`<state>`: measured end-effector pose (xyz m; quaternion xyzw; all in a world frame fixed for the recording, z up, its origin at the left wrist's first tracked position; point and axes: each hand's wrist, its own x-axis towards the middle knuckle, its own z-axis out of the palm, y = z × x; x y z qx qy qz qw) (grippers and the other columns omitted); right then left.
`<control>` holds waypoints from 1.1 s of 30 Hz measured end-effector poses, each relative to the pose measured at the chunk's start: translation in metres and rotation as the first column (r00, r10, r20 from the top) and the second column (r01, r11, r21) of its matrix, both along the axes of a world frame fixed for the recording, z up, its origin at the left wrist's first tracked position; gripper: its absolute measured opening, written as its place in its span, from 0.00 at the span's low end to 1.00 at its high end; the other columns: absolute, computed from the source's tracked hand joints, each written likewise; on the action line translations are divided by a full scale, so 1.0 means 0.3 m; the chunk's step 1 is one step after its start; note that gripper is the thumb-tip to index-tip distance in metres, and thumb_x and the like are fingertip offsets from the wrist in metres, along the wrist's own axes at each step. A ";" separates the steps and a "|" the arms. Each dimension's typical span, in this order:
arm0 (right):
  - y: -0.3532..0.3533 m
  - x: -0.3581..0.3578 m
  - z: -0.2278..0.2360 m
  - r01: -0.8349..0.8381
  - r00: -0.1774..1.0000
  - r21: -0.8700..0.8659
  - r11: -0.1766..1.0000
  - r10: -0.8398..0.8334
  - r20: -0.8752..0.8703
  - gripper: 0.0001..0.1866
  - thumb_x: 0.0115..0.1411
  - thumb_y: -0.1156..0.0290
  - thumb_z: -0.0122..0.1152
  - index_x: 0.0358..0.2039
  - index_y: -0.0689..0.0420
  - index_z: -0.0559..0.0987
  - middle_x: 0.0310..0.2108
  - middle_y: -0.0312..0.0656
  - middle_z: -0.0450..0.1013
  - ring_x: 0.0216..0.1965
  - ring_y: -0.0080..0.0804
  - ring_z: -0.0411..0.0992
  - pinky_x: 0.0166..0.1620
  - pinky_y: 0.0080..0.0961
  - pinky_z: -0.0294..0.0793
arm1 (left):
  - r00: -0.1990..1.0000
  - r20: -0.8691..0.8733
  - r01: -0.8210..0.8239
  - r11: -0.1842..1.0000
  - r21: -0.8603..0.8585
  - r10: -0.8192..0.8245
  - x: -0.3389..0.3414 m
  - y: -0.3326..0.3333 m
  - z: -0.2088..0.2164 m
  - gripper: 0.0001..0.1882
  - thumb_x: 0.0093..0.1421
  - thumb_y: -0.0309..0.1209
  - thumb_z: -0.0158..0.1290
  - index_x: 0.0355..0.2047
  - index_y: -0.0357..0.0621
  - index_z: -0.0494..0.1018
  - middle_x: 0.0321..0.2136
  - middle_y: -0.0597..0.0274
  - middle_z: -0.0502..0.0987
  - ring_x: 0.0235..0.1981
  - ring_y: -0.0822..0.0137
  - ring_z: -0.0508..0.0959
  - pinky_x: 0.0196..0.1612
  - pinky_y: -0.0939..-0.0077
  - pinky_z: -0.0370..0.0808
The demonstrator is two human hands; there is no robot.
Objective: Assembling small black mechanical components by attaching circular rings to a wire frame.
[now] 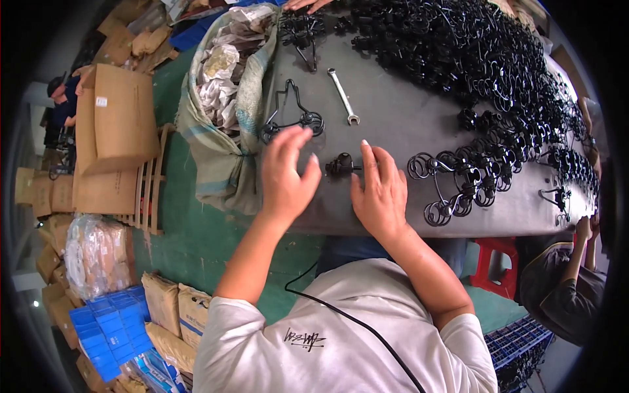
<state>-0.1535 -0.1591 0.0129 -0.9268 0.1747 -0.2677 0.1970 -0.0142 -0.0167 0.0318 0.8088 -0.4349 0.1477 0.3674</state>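
My left hand (288,175) is over the near left part of the table, thumb and fingers apart and nothing between them. Just beyond its fingertips lies a bent black wire bracket with coiled rings (290,108); whether they touch it I cannot tell. My right hand (382,190) has its fingers stretched forward and holds nothing visible. Close to its thumb and index finger is a small black clamp-like part with a thin stem (341,165), resting on the table. A silver combination wrench (344,97) lies farther off, between and beyond both hands.
The grey table (393,108) carries a large heap of black wire parts (458,59) and a row of them (468,170) at right. A sack of crumpled paper (226,98) stands left. Another person's hand (306,5) is at the far edge; a red stool (496,265) stands at right.
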 end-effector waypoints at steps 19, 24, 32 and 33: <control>-0.019 0.003 -0.035 -0.171 0.981 0.416 0.893 0.193 -0.011 0.24 0.58 0.78 0.60 0.55 0.47 0.78 0.39 0.45 0.68 0.33 0.38 0.71 0.41 0.34 0.74 | 0.602 -0.798 -0.153 0.978 -0.139 -0.019 0.251 0.084 -0.060 0.23 0.70 0.30 0.49 0.62 0.30 0.65 0.33 0.63 0.78 0.36 0.72 0.76 0.46 0.76 0.73; -0.051 -0.045 0.050 -0.159 0.984 0.523 0.837 0.175 0.019 0.24 0.56 0.80 0.60 0.54 0.49 0.79 0.37 0.43 0.68 0.32 0.34 0.70 0.39 0.30 0.74 | 0.597 -0.802 -0.122 0.991 -0.052 0.032 0.133 0.145 -0.051 0.22 0.70 0.31 0.50 0.61 0.31 0.66 0.32 0.64 0.77 0.36 0.74 0.75 0.46 0.78 0.72; -0.057 0.045 0.177 -0.262 0.965 0.377 0.888 0.238 0.111 0.24 0.58 0.83 0.59 0.54 0.49 0.79 0.37 0.41 0.66 0.29 0.30 0.68 0.36 0.28 0.73 | 0.607 -0.788 0.069 0.995 -0.070 -0.098 -0.057 0.081 -0.071 0.22 0.71 0.34 0.51 0.60 0.36 0.66 0.35 0.61 0.79 0.39 0.73 0.78 0.46 0.77 0.73; -0.056 0.055 0.168 -0.273 0.962 0.370 0.888 0.252 0.103 0.24 0.58 0.83 0.59 0.54 0.49 0.79 0.37 0.41 0.66 0.29 0.31 0.68 0.36 0.28 0.73 | 0.696 -0.711 0.030 0.994 -0.107 -0.097 -0.059 0.079 -0.075 0.20 0.70 0.33 0.51 0.59 0.36 0.68 0.37 0.57 0.80 0.39 0.71 0.79 0.46 0.74 0.74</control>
